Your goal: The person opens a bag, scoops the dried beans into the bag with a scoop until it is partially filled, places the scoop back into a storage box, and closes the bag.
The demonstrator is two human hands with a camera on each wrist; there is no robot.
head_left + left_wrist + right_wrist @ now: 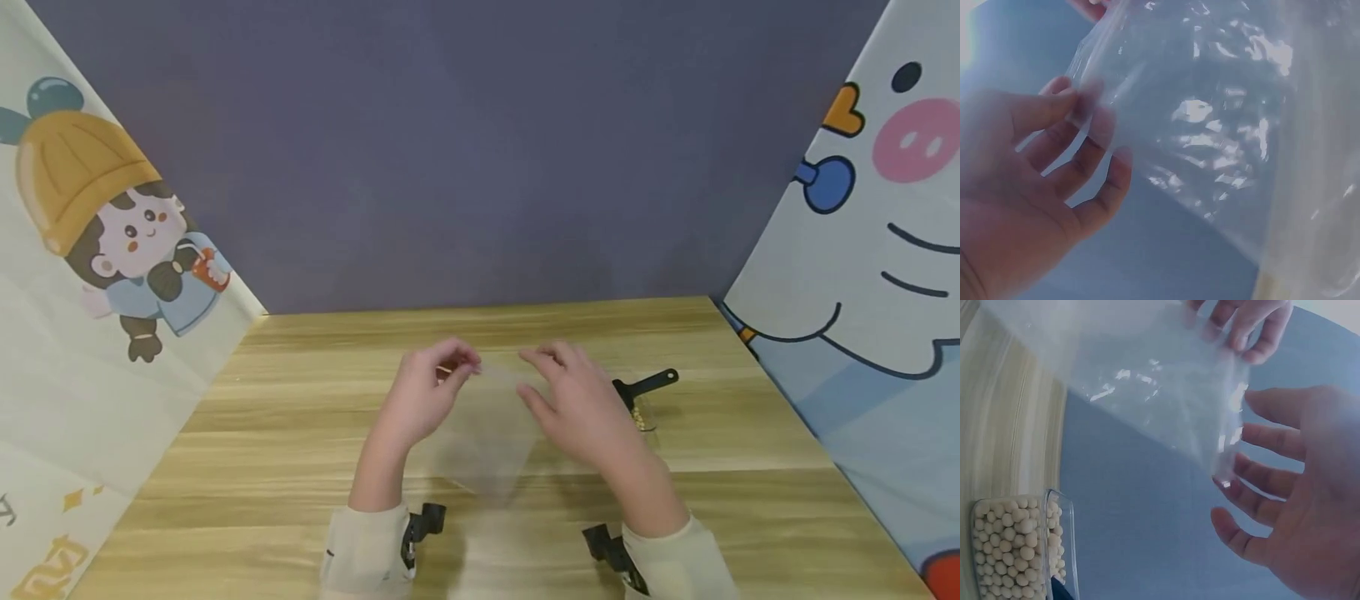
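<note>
A clear plastic bag [487, 442] hangs between the two hands above the table. Its upper left edge is pinched between thumb and fingers of the left hand [427, 396]; in the left wrist view some of those fingertips show through the film [1204, 162]. The right hand [581, 404] is at the opposite upper corner, thumb and fingers spread apart and fairly straight. In the right wrist view, its fingertips [1244, 465] are at the bag's edge [1229, 450], with no firm grip visible.
Right of the right hand, a clear box [649, 425] of small round pale beans [1013, 550] stands on the wooden table [300, 467], partly hidden. A black-handled scoop [654, 382] leans in it. A grey-blue panel [480, 167] rises behind; printed cloths hang at both sides.
</note>
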